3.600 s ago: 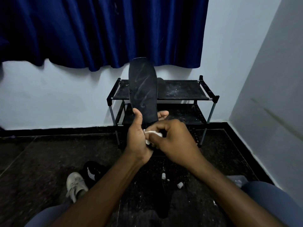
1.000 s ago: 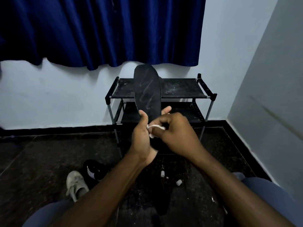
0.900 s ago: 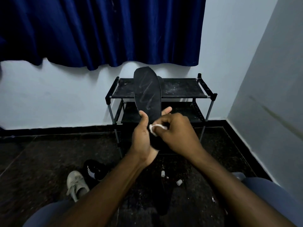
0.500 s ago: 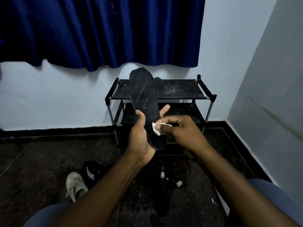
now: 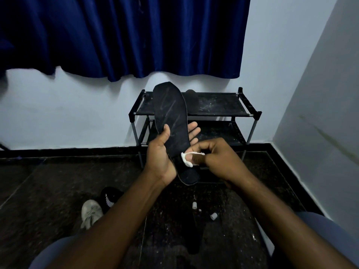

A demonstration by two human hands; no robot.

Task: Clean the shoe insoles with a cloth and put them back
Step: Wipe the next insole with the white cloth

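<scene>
My left hand [image 5: 159,156] holds a black insole [image 5: 172,121] upright at mid-frame, thumb on its front face and fingers behind it. Faint streaks mark its surface. My right hand [image 5: 217,158] pinches a small white cloth [image 5: 187,159] against the insole's lower right edge, near the heel. A second dark insole [image 5: 192,100] lies on the top shelf of the black shoe rack [image 5: 250,111] behind. On the floor at lower left sit a white shoe [image 5: 90,212] and a black shoe [image 5: 109,196].
Blue curtain [image 5: 124,35] hangs over the white back wall; another wall closes in on the right. Two small white caps or bottles [image 5: 194,205] lie on the dark speckled floor in front of me, and a long dark object [image 5: 194,233] lies between my knees.
The insole has dropped lower and tilted its top to the left. My right hand with the cloth has slid from the insole's middle down to its lower right edge.
</scene>
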